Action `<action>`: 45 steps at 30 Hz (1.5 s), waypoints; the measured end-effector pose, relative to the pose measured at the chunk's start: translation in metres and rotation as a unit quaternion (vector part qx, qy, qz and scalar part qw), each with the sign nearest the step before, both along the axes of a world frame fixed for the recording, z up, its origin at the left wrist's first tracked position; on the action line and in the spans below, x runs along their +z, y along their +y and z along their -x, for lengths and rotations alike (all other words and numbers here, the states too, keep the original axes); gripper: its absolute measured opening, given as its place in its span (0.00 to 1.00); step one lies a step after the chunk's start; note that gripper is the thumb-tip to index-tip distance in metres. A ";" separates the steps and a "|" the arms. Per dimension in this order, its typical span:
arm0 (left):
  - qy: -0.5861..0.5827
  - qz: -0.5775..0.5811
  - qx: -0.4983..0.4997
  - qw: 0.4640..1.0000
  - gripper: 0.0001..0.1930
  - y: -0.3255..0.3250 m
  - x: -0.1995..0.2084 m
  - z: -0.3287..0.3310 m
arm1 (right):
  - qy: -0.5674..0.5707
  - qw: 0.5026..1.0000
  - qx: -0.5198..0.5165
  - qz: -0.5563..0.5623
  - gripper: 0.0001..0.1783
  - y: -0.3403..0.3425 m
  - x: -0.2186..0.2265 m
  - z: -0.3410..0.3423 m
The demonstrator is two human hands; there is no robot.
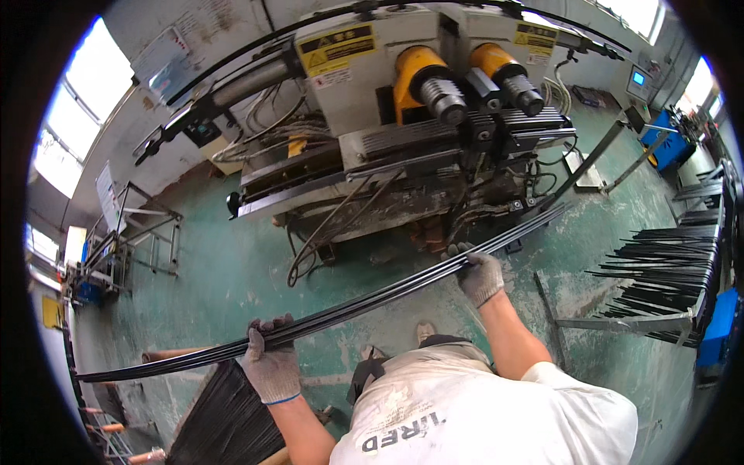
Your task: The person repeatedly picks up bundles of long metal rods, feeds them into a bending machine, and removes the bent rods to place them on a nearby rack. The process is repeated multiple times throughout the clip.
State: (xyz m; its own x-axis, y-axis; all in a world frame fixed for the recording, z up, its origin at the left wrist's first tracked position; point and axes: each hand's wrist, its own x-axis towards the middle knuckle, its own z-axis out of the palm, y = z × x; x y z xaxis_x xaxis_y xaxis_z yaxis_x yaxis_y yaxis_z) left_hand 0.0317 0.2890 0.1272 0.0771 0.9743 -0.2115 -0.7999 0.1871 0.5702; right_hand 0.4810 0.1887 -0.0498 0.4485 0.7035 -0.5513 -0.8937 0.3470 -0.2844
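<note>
A bundle of long, thin black rods (372, 297) stretches across in front of me, its right end higher in the picture than its left. My left hand (271, 356), in a grey work glove, is closed around the bundle left of its middle. Farther right, my gloved right hand (478, 277) grips the same bundle. Parts of the fingers on both hands are hidden by the rods. Beyond the bundle stands a large machine (341, 93) with two yellow-housed spindles (443, 101).
A rack (632, 323) of many black rods stands at the right, beside a blue bin (719, 325). More dark rods (229, 418) lie in a stack at lower left. A metal frame (151, 232) stands on the green floor (201, 256) at left. Cables hang below the machine.
</note>
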 end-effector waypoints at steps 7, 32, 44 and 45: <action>0.056 -0.152 -0.048 0.986 0.16 0.108 0.046 0.023 | -0.175 0.981 -0.047 0.075 0.11 0.026 0.073 -0.098; -0.018 0.101 -0.202 0.974 0.21 0.370 -0.078 -0.189 | -0.209 0.966 -0.150 0.021 0.24 0.266 0.155 -0.198; 0.002 0.028 -0.213 0.977 0.18 0.399 -0.082 -0.161 | -0.191 0.952 -0.204 0.124 0.13 0.270 0.088 -0.271; 0.007 0.026 -0.183 0.983 0.18 0.409 -0.088 -0.137 | -0.194 0.954 -0.187 0.133 0.13 0.274 0.109 -0.256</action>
State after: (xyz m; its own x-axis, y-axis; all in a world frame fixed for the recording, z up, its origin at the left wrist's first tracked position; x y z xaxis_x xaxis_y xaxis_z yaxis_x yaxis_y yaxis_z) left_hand 0.1688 0.6979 0.0394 0.4169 0.8695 -0.2647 -0.6656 0.4904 0.5626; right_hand 0.7373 0.4629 0.0590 0.8471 0.3129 -0.4295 -0.5314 0.4910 -0.6903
